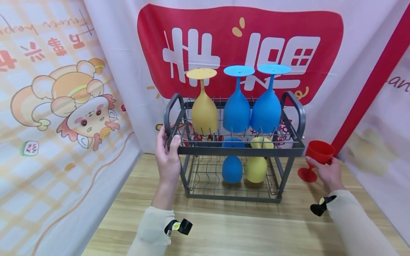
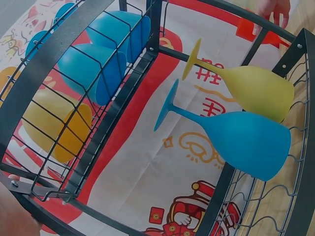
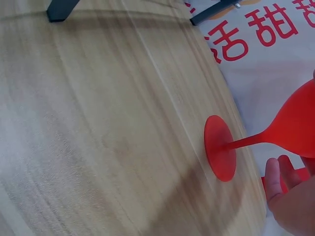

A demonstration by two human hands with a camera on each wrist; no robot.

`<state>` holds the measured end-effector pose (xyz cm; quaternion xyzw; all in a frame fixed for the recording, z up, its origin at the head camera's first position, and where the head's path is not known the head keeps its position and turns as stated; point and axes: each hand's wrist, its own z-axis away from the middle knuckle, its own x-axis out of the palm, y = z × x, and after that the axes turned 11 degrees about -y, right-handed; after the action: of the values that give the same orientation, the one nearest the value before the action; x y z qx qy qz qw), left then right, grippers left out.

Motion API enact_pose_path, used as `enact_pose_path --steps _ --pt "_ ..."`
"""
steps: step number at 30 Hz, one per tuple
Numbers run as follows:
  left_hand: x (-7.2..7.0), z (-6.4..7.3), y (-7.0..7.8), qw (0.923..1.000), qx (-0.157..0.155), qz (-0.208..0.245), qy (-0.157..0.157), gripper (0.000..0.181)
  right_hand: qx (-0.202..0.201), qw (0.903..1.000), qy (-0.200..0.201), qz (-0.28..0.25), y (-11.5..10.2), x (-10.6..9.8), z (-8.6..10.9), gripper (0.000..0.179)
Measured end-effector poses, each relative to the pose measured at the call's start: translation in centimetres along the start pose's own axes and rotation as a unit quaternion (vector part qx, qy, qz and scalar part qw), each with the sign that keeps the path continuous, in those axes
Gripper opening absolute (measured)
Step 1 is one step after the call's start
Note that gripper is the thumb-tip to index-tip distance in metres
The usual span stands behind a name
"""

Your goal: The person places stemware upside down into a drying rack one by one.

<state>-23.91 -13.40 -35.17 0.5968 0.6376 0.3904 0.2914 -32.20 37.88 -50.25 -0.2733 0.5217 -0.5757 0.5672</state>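
Observation:
My left hand [image 1: 168, 160] grips the left side of a dark two-tier wire rack [image 1: 240, 152], its thumb over the upper rail. On the upper tier, a yellow goblet [image 1: 204, 113] and two blue goblets, one in the middle [image 1: 237, 112] and one at right [image 1: 266, 112], stand upside down. Below them, a blue goblet [image 2: 248, 142] and a yellow-green goblet [image 2: 261, 91] are also inverted. To the rack's right, my right hand [image 1: 330, 174] holds a red goblet [image 1: 320, 153] by its bowl, foot downward. Whether the foot touches the table I cannot tell.
The rack stands on a wood-grain table [image 1: 230, 227]. Printed cloth hangs behind it, with a large red panel [image 1: 230, 42], and at the left [image 1: 64, 142] and right [image 1: 374, 149] sides. Curved handles rise at both ends of the upper tier.

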Motion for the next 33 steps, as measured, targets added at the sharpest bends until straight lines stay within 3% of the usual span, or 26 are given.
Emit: enact_pose_path --steps 6,12,19,26,33 --pt "0.0 0.1 -0.1 1.0 -0.001 0.001 0.001 0.053 -0.015 0.9995 0.025 -0.015 0.4 0.2 0.8 0.121" --pt "0.1 0.1 -0.1 1.0 -0.006 0.001 0.002 0.053 -0.041 0.9982 0.034 0.028 0.6 -0.5 2.7 0.119" --pt "0.1 0.1 -0.1 0.9999 -0.009 0.007 0.0 0.053 -0.106 0.9899 0.052 0.079 0.7 -1.0 6.0 0.105" --pt "0.3 0.3 0.0 0.9997 -0.018 0.015 -0.003 0.053 -0.191 0.9698 0.06 0.14 1.0 -1.0 9.9 0.095" --pt "-0.4 0.5 0.4 0.9984 -0.054 0.011 -0.006 0.059 -0.297 0.9325 0.077 0.191 0.9 -0.2 13.3 0.095"
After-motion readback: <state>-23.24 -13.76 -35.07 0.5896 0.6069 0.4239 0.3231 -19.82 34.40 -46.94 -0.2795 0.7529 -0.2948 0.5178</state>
